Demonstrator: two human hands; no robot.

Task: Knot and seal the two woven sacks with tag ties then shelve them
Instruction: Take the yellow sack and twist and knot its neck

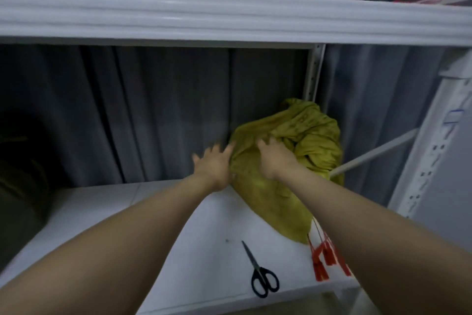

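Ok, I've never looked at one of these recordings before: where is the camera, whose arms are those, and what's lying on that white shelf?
There is no machine here. A person works with bare hands. The single picture comes from a wide-angle camera worn on the head, looking forward and down, so both arms enter from the bottom edge. The left hand has straight, spread fingers against the left side of the yellow-green woven sack. The right hand lies on top of the sack, and blur hides whether it grips the cloth. The sack sits at the back right of the white shelf. Nearer the camera lie black-handled scissors and a bunch of red tag ties, partly hidden by the right forearm. Only one sack shows.
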